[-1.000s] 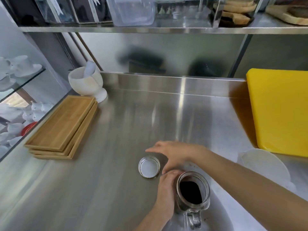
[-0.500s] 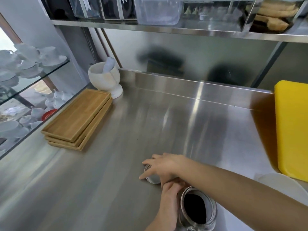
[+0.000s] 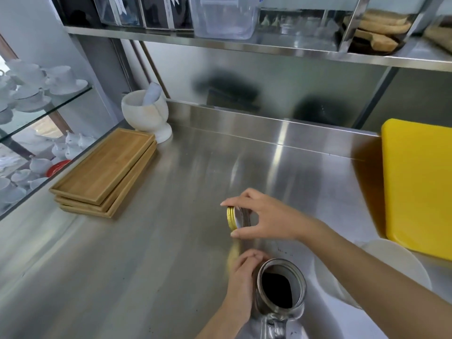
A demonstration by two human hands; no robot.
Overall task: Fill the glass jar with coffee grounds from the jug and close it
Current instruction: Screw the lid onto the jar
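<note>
- If you bring the lid (image 3: 231, 221) down tilted, it could cross-thread or knock the jar (image 3: 281, 288); grounds on the rim may stop it seating.
- Your right hand (image 3: 264, 220) pinches the lid on edge between thumb and fingertips, above the counter (image 3: 151, 253).
- Your left hand (image 3: 241, 282) wraps the open jar, dark with coffee, near the bottom edge.

lid (image 3: 231, 221) behind jar (image 3: 280, 287), trays (image 3: 105, 172) far left

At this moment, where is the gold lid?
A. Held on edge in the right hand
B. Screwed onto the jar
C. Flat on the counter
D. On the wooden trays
A: the right hand pinches the gold lid upright above the counter, while the jar stands open.
</note>
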